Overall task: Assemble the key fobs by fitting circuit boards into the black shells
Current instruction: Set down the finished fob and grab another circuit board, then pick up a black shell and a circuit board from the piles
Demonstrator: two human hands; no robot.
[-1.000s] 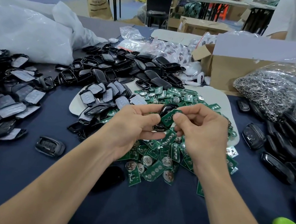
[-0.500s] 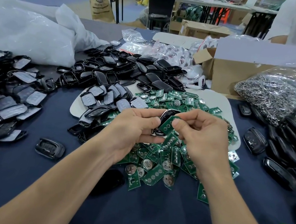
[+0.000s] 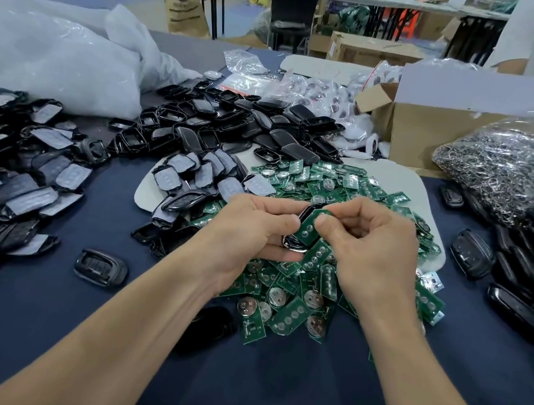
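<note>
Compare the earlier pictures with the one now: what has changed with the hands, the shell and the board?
Very little. The left hand keeps gripping the shell and the right hand keeps pinching the board against it; the board is not visibly further in. Nothing was taken up or let go. The board pile lies as before.

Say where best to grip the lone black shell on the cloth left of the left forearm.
Pinch the lone black shell across its two long edges, coming down from above. It lies flat and alone, so its near and far long sides are both exposed, and its low profile leaves little to catch from the side.
</note>
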